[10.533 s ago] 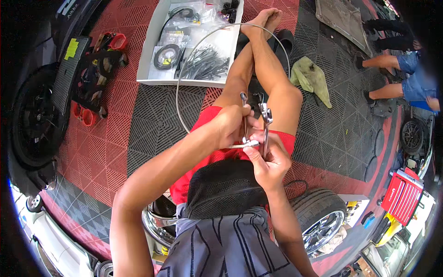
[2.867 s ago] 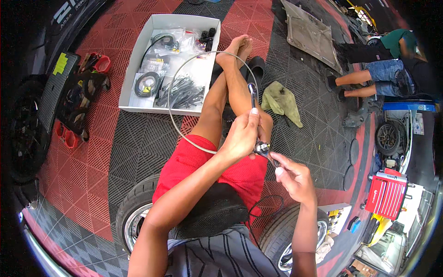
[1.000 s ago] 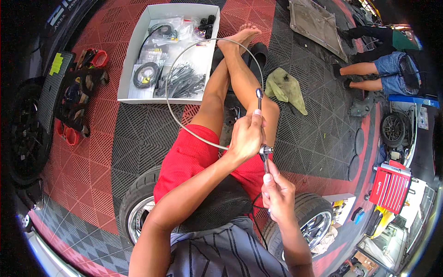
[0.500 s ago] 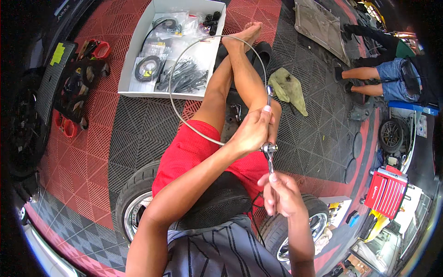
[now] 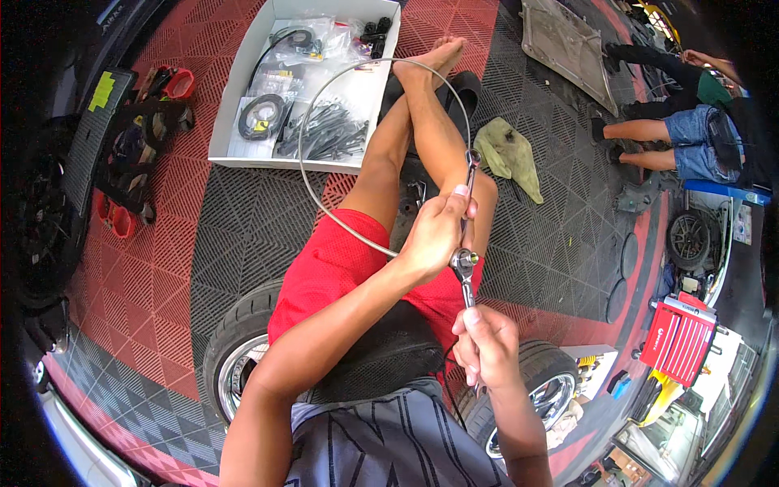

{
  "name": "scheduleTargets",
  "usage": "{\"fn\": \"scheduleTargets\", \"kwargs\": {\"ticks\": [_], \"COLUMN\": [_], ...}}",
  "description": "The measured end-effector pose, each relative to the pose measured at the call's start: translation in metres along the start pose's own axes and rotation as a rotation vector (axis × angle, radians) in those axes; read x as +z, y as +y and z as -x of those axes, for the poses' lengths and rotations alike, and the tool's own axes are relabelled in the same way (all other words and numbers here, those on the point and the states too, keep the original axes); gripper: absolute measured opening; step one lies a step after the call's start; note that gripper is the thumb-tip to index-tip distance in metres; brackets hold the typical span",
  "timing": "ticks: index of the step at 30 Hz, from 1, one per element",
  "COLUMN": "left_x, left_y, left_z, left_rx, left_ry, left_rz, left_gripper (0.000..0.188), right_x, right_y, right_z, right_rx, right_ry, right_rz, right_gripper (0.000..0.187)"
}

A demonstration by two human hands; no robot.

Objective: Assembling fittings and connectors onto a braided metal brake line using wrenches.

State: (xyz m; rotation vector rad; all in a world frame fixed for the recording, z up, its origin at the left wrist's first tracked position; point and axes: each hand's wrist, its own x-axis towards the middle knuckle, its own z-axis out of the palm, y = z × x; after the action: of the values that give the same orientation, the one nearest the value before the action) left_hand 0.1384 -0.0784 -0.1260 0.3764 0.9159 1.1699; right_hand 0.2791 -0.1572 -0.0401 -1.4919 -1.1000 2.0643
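Note:
My left hand (image 5: 436, 235) is closed around a shiny combination wrench (image 5: 471, 172), whose ring end points away from me. A thin braided hose (image 5: 301, 138) makes a wide loop from that wrench's ring end back to my left hand. Just below this hand is the round head of a second chrome wrench (image 5: 464, 260), with a small brass-coloured fitting (image 5: 474, 257) showing at it. My right hand (image 5: 488, 345) pinches the second wrench's handle between thumb and fingers. How the hose ends join the fittings is hidden by my left hand.
A white box (image 5: 284, 164) with cable ties, bagged parts and coiled cable lies beyond my legs. A greenish cloth (image 5: 507, 154) is right of my knee. Tyres (image 5: 235, 325) flank my seat. A red tool chest (image 5: 680, 339) and another person (image 5: 702, 142) are at right.
The second wrench's head has tilted and turned, so its fitting faces more upward. My right hand has swung slightly left with the handle; my left hand has shifted slightly left.

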Motion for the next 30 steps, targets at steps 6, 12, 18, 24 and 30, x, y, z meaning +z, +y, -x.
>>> {"fn": "scheduleTargets", "kwargs": {"ticks": [6,12,18,24,30], "left_x": [0.002,0.001,0.002,0.001,0.001], "left_y": [-0.003,-0.008,-0.004,-0.003,-0.002], "left_z": [0.001,-0.001,0.000,0.002,0.002], "left_rx": [-0.019,0.002,0.011,-0.021,-0.043], "left_ry": [-0.059,-0.074,-0.042,-0.050,-0.078], "left_rz": [0.034,0.068,0.067,0.082,0.108], "left_gripper": [0.035,0.034,0.035,0.035,0.036], "right_x": [0.014,0.020,0.021,0.034,0.044], "right_y": [0.005,0.008,0.007,0.008,0.007], "right_z": [0.007,0.007,0.006,0.008,0.009], "right_rx": [0.002,-0.017,0.003,-0.002,-0.005], "right_ry": [0.071,0.087,0.082,0.149,0.187], "right_rz": [-0.083,-0.201,-0.195,-0.230,-0.304], "right_gripper": [0.035,0.035,0.035,0.035,0.035]}}
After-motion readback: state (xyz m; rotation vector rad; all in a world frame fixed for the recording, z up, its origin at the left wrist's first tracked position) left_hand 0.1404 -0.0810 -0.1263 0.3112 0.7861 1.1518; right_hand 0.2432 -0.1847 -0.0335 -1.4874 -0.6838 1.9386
